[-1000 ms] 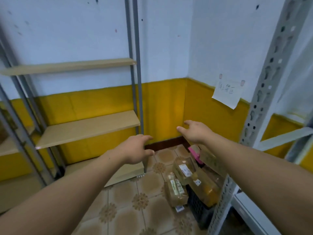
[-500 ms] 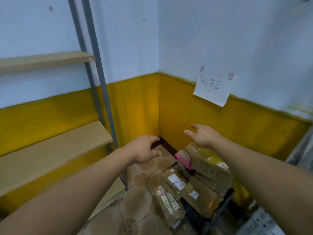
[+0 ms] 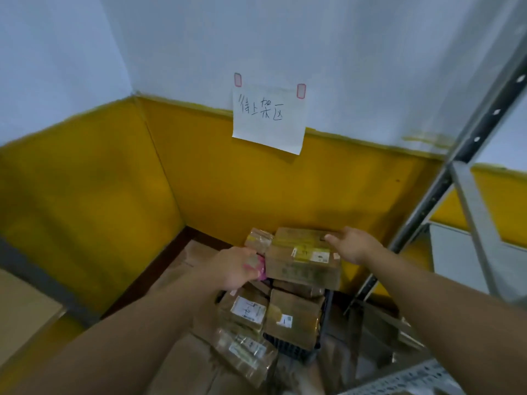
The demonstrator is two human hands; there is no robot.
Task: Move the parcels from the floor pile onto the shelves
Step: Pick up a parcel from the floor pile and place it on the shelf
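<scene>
The parcel pile sits in the yellow corner, stacked on a black crate (image 3: 296, 347). On top lies a large cardboard box (image 3: 303, 265) with a pink parcel (image 3: 261, 270) at its left end. My left hand (image 3: 232, 266) is at that left end, fingers curled against the pink parcel; whether it grips is hidden. My right hand (image 3: 353, 246) hovers at the box's right end, fingers spread, holding nothing. Lower down are a labelled box (image 3: 248, 309), a brown box (image 3: 293, 320) and a clear-wrapped parcel (image 3: 245, 354).
A wooden shelf board (image 3: 25, 306) with a grey frame bar (image 3: 42, 277) shows at the lower left. A perforated grey shelf upright (image 3: 456, 169) slants down the right side next to the pile. A handwritten paper sign (image 3: 268, 118) hangs on the wall.
My view has swung right and down, from the left shelves to the corner pile. Both hands have dropped onto the ends of the top box.
</scene>
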